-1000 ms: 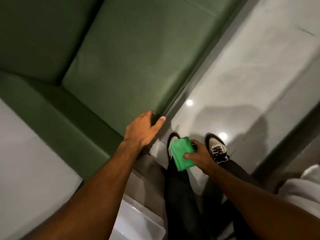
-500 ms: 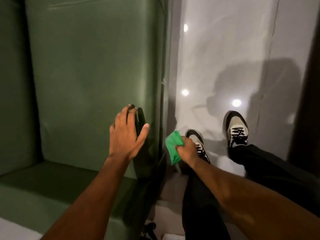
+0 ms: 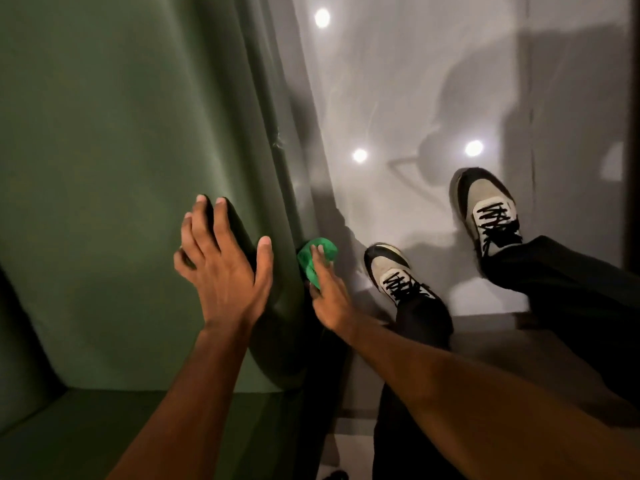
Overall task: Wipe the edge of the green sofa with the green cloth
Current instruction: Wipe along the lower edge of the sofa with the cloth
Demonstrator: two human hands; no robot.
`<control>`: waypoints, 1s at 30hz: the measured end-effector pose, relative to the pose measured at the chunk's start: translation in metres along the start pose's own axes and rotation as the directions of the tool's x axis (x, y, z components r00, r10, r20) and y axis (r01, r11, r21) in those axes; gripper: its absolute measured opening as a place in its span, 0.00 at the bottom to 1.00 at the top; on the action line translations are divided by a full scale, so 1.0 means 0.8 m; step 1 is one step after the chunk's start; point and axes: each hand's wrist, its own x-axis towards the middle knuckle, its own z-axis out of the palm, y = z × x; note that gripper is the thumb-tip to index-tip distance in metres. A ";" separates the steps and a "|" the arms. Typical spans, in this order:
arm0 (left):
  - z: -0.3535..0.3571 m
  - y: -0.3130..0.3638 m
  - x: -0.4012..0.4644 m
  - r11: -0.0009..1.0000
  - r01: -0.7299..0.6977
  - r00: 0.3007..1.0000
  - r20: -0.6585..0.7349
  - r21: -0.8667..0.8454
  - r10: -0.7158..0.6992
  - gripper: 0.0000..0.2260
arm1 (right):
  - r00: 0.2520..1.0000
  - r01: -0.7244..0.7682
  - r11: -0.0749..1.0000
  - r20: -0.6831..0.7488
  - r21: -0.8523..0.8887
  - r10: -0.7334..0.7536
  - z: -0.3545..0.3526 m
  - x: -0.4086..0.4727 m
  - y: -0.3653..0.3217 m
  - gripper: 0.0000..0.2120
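Observation:
The green sofa (image 3: 114, 161) fills the left half of the view, its front edge (image 3: 277, 161) running from the top centre down to the middle. My left hand (image 3: 225, 268) lies flat on the seat cushion by that edge, fingers spread, holding nothing. My right hand (image 3: 329, 292) presses the bright green cloth (image 3: 313, 256) against the sofa's front edge, just right of my left thumb. Most of the cloth is hidden under my fingers.
A glossy pale floor (image 3: 398, 98) with reflected ceiling lights lies right of the sofa. My two feet in grey, white and black trainers (image 3: 398, 271) (image 3: 488, 209) stand on it near the sofa. A dark vertical strip (image 3: 633, 133) borders the far right.
The view has swung so the sofa edge runs more upright. My right hand has carried the cloth from above my shoes onto the sofa's front edge. My left hand stays on the cushion.

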 end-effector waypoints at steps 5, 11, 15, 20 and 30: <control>0.002 -0.016 0.012 0.996 -0.075 0.997 -0.017 0.052 0.076 0.36 | 0.934 0.303 0.952 -0.188 -0.034 -0.304 -0.004 0.020 0.004 0.28; 0.004 -0.025 0.038 0.981 -0.172 0.981 -0.076 0.090 0.179 0.40 | 0.907 0.314 0.928 -0.223 -0.202 -0.356 0.005 0.065 0.016 0.34; 0.007 -0.026 0.036 0.975 -0.188 0.974 -0.108 0.115 0.201 0.41 | 0.889 0.302 0.922 -0.280 -0.241 -0.364 0.018 0.082 0.021 0.30; 0.015 -0.024 0.036 0.971 -0.209 0.965 -0.139 0.118 0.225 0.40 | 0.897 0.169 0.948 -0.356 -0.268 -0.261 -0.010 0.114 -0.002 0.38; -0.015 -0.014 0.045 0.971 -0.187 0.982 -0.012 0.147 0.191 0.41 | 0.909 -0.145 0.989 -0.391 0.020 0.141 -0.025 0.124 -0.042 0.25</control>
